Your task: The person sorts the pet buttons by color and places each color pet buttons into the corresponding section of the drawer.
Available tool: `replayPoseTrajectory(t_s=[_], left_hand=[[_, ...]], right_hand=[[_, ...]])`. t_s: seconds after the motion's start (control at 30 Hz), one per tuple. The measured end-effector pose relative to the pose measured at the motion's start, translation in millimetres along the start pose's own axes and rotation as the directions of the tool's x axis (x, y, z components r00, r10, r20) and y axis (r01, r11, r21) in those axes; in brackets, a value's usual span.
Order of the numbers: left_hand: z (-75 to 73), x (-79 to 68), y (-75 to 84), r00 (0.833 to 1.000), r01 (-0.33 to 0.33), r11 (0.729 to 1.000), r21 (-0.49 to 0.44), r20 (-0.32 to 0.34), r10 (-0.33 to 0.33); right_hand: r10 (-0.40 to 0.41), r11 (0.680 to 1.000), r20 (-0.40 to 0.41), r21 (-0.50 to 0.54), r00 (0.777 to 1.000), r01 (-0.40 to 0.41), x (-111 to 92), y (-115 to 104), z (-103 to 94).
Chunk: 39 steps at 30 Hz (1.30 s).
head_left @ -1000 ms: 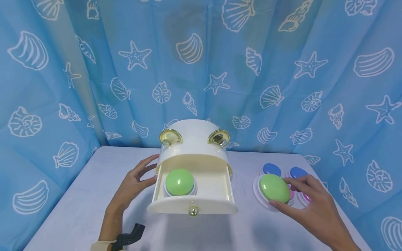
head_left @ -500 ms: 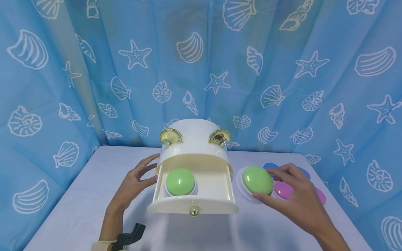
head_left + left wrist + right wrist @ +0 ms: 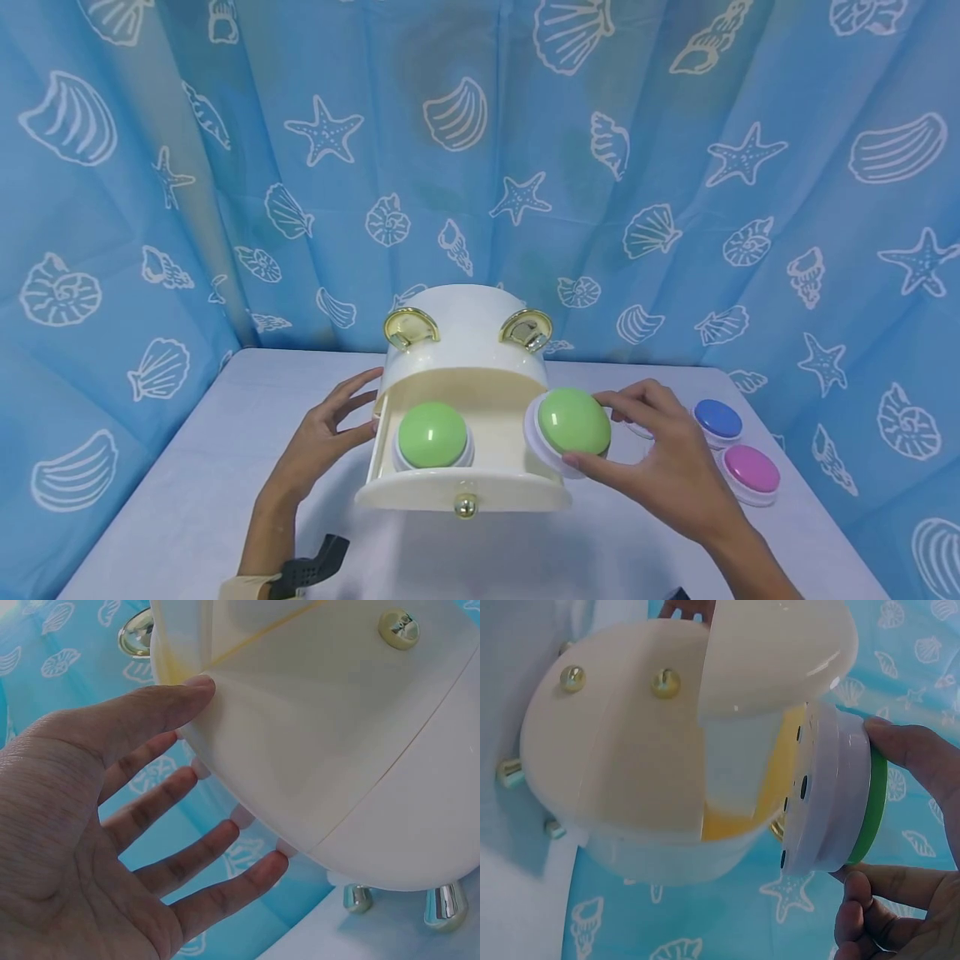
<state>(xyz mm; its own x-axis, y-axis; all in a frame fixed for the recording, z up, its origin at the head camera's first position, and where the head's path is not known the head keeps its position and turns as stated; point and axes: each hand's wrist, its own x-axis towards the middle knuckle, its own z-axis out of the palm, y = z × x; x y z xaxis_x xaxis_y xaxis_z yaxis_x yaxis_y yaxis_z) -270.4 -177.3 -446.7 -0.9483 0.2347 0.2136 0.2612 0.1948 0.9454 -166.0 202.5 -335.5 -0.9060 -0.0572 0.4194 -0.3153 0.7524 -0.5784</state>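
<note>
A white rounded box (image 3: 465,329) with two gold-rimmed ears stands mid-table, its drawer (image 3: 517,493) pulled out. One green-domed push button (image 3: 432,435) sits in the drawer's left half. My right hand (image 3: 667,467) pinches a second green push button (image 3: 573,423) between thumb and fingers, tilted over the drawer's right side. Small dark holes show on the underside of that button's white base (image 3: 817,787) in the right wrist view. Against the box's left side rests my left hand (image 3: 322,433), thumb at the front edge and fingers extended along the side (image 3: 214,825).
Right of the box lie a blue push button (image 3: 717,418) and a pink push button (image 3: 752,468). Another white base behind my right hand is mostly hidden. A blue shell-print curtain (image 3: 480,167) closes off the back and sides of the white table (image 3: 172,500).
My right hand has carried the green push button leftward from beside the blue and pink ones to the drawer's right edge. The left hand stays on the box.
</note>
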Motion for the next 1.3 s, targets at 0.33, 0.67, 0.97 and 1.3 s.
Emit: replayPoseTrajectory(t_s=[0.33,0.67,0.97,1.3], left_hand=[[1.0,1.9,-2.3,1.000,0.001,1.000,-0.002,0.004,-0.001],[3.8,3.5,-3.9,1.000,-0.005,1.000,0.002,-0.002,0.005],[2.0,0.5,-3.3,1.000,-0.014,1.000,-0.006,0.012,0.014],[-2.1,0.9,-2.9,1.000,-0.009,1.000,0.000,0.001,0.009]], right_hand=[[-0.073,0.997,-0.004,0.036,0.997,0.073,8.5,-3.8,15.4],[-0.080,0.996,0.032,0.052,0.996,0.078,15.6,-9.2,28.4],[0.012,0.998,0.035,0.069,0.999,-0.014,8.1,-9.4,35.3],[-0.036,0.998,-0.033,0.046,0.999,0.038,-1.8,-5.1,38.8]])
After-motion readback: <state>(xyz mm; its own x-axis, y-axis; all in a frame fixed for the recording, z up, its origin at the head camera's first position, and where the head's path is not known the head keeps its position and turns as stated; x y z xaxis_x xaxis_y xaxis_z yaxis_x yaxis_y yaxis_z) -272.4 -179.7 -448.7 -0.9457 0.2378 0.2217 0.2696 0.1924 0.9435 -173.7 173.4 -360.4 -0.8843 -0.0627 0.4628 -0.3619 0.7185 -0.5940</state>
